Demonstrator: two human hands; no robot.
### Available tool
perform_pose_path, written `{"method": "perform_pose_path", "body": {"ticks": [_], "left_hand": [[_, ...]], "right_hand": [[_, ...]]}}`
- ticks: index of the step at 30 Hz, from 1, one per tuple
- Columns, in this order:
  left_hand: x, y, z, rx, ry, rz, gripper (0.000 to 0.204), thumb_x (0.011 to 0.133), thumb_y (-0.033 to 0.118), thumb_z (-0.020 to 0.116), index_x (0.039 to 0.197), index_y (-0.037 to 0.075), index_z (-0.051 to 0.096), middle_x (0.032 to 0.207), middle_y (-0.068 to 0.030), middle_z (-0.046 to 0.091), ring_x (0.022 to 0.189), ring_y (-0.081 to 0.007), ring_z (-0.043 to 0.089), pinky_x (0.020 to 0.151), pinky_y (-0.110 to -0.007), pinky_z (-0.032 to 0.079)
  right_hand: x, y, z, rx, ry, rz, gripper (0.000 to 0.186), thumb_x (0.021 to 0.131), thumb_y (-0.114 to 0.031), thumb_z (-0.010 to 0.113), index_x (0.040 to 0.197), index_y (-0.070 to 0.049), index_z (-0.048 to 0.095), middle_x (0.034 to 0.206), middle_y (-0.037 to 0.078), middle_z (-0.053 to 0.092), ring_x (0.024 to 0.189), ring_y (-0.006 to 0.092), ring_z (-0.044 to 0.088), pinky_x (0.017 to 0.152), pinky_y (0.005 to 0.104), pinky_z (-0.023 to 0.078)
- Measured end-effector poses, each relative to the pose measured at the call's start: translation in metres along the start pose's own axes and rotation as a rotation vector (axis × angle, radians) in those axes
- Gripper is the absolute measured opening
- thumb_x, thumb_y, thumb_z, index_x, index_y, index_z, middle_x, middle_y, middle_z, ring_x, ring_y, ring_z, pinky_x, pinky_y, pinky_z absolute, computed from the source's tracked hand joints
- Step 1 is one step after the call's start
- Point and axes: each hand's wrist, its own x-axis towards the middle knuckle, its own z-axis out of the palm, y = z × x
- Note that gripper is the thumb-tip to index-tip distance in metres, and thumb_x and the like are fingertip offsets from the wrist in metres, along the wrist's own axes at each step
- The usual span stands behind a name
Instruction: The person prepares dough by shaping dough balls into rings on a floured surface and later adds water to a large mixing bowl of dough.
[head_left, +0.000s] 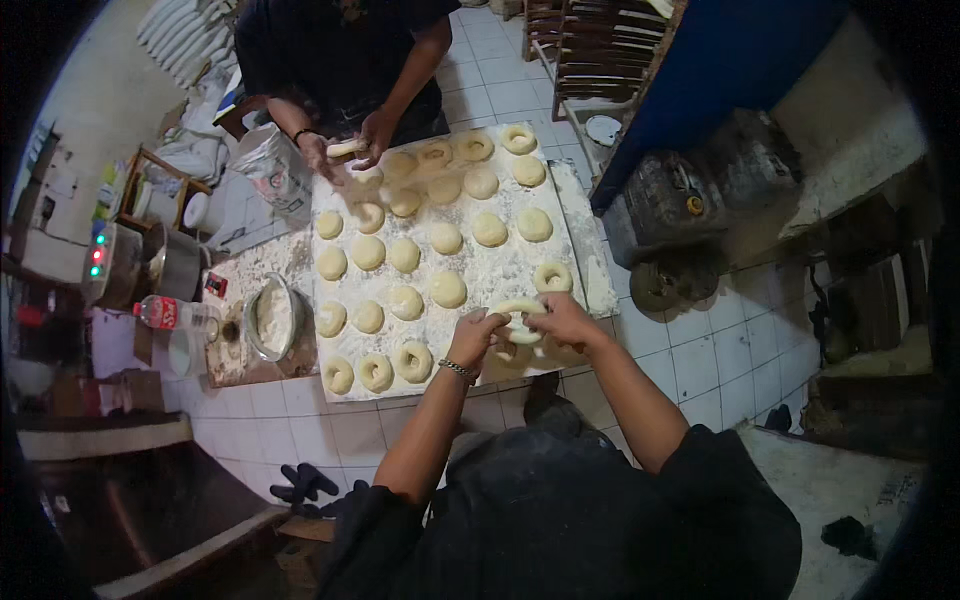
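Note:
Between my two hands a pale dough ring (517, 304) is held up over the near right edge of a floured board (470, 272). My left hand (474, 336) pinches its left side, and my right hand (562, 322) grips the right side. Just beyond my right hand lies another dough ring (552, 277). Several round dough pieces, such as a flat dough ball (448, 289), sit in rows across the board. More dough rings, one of them a dough ring (413, 361), lie along the near left edge. Some dough under my hands is partly hidden.
Across the board, a co-worker's hands (345, 150) hold a piece of dough. A metal bowl of flour (275, 318) and a plastic bottle (178, 314) stand at the left. Behind them is a white sack (272, 170). Dark jerrycans (668, 205) stand at the right.

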Motion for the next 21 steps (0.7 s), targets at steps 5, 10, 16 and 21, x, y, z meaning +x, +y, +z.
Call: {"method": "perform_pose_path", "body": {"ticks": [5, 10, 16, 21], "left_hand": [[0.031, -0.007, 0.017, 0.433, 0.225, 0.102, 0.033, 0.084, 0.030, 0.077, 0.093, 0.000, 0.068, 0.077, -0.0030, 0.065, 0.062, -0.0111, 0.057, 0.055, -0.027, 0.045], [0.010, -0.014, -0.012, 0.540, 0.429, 0.196, 0.047, 0.085, 0.031, 0.077, 0.112, -0.006, 0.067, 0.087, -0.0084, 0.070, 0.070, -0.0128, 0.063, 0.064, -0.026, 0.051], [-0.015, 0.031, -0.051, 0.739, 0.444, 0.256, 0.044, 0.084, 0.031, 0.076, 0.112, -0.002, 0.068, 0.094, -0.0129, 0.070, 0.081, -0.0182, 0.065, 0.072, -0.031, 0.053], [0.029, 0.072, -0.100, 1.079, 0.340, 0.578, 0.040, 0.085, 0.027, 0.074, 0.114, 0.002, 0.067, 0.112, -0.0172, 0.067, 0.094, -0.0292, 0.066, 0.080, -0.038, 0.055]], "right_hand": [[0.062, -0.019, -0.029, -0.335, 0.120, -0.124, 0.038, 0.075, -0.023, 0.076, 0.102, 0.002, 0.069, 0.086, 0.015, 0.069, 0.079, 0.0291, 0.067, 0.071, 0.0371, 0.053], [0.075, -0.023, -0.031, -0.713, 0.259, -0.174, 0.052, 0.074, -0.031, 0.078, 0.117, -0.005, 0.065, 0.112, 0.015, 0.065, 0.118, 0.0317, 0.053, 0.105, 0.0485, 0.032], [0.087, -0.033, -0.006, -0.841, 0.182, -0.123, 0.035, 0.073, -0.023, 0.075, 0.104, -0.009, 0.066, 0.102, 0.012, 0.066, 0.110, 0.0276, 0.055, 0.105, 0.0500, 0.027], [0.082, -0.033, 0.015, -0.870, 0.419, -0.154, 0.044, 0.070, -0.028, 0.079, 0.107, -0.010, 0.065, 0.111, 0.009, 0.060, 0.113, 0.0255, 0.050, 0.104, 0.0495, 0.026]]}}
